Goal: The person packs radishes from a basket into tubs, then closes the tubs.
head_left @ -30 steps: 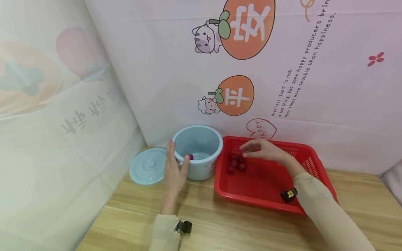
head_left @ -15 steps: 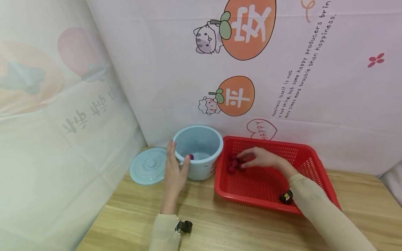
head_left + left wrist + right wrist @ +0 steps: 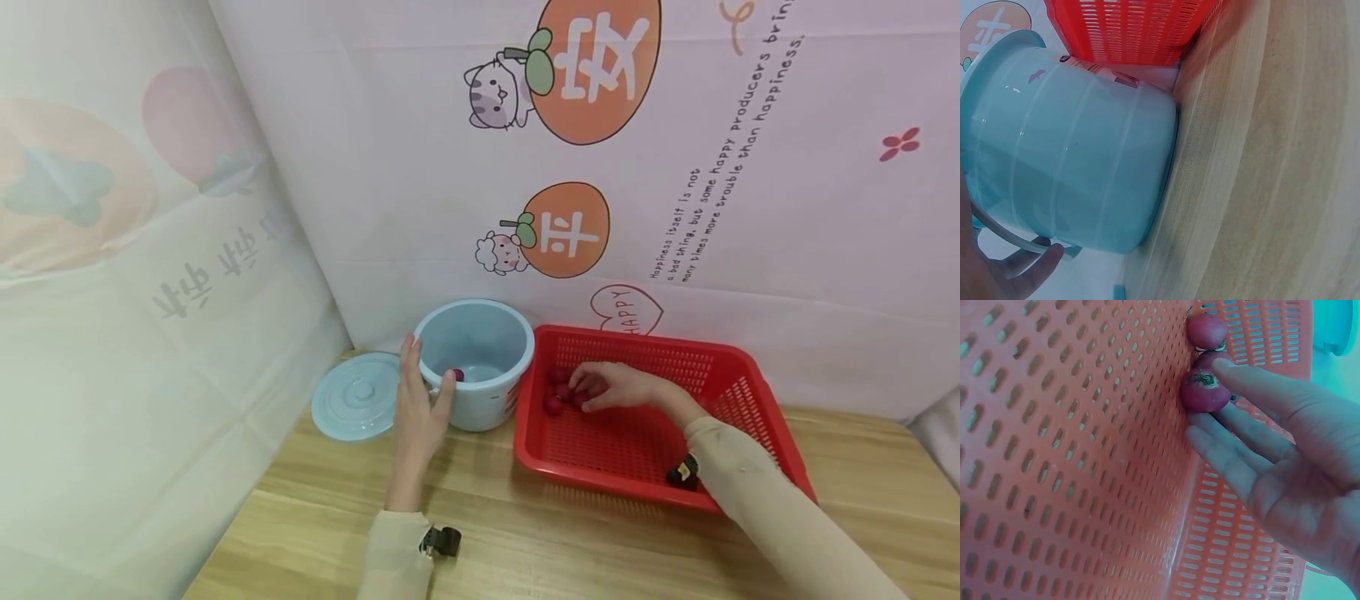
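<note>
In the head view a light blue bucket point(image 3: 480, 408) stands upright with a dark red radish point(image 3: 458, 376) inside. My left hand point(image 3: 420, 412) rests against the bucket's left side, fingers and thumb nearly straight. The left wrist view shows its fingertips point(image 3: 1047, 256) by the bucket's handle point(image 3: 1007, 234). Inside the red basket point(image 3: 600, 479), my right hand point(image 3: 618, 386) pinches a small round radish point(image 3: 1207, 394) between thumb and fingers, the radish still low in the basket. Several more radishes point(image 3: 553, 406) cluster beside it; some are partly hidden by the fingers.
A round light blue lid point(image 3: 356, 400) lies left of the bucket on the wooden table point(image 3: 480, 517). Bucket and basket stand close together, near the printed white backdrop point(image 3: 405, 167). The basket's raised rim surrounds my right hand.
My right hand has come down from above the radishes into the cluster, and its fingers have closed round one. My left hand stays at the bucket.
</note>
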A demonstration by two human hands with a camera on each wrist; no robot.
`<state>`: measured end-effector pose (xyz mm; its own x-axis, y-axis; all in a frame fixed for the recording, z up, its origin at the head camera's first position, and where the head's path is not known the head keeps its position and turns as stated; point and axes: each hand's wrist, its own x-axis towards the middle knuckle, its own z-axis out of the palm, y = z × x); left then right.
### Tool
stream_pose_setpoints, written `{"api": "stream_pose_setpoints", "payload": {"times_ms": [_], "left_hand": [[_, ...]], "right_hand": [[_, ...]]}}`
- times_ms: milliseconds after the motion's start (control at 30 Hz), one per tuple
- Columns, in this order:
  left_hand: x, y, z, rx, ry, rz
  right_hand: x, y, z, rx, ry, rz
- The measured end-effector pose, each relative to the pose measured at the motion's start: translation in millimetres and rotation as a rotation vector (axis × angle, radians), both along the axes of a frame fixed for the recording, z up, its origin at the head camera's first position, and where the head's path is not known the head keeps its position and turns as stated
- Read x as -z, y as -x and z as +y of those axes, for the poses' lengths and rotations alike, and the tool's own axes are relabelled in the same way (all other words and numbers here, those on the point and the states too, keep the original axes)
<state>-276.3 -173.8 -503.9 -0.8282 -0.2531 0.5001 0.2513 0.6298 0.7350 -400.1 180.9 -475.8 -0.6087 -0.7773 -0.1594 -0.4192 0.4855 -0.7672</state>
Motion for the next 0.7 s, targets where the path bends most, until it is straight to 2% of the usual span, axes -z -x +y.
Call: {"api": "stream_pose_setpoints", "payload": {"times_ms": [267, 700], "left_hand": [[-0.7, -0.3, 0.1, 0.007, -0.008, 0.013], [-2.5, -1.1, 0.8, 0.005, -0.014, 0.014]], "right_hand": [[-0.5, -0.2, -2.2, 0.013, -0.097, 0.080], [-4.5, 0.1, -1.2, 0.006, -0.191, 0.137]]}}
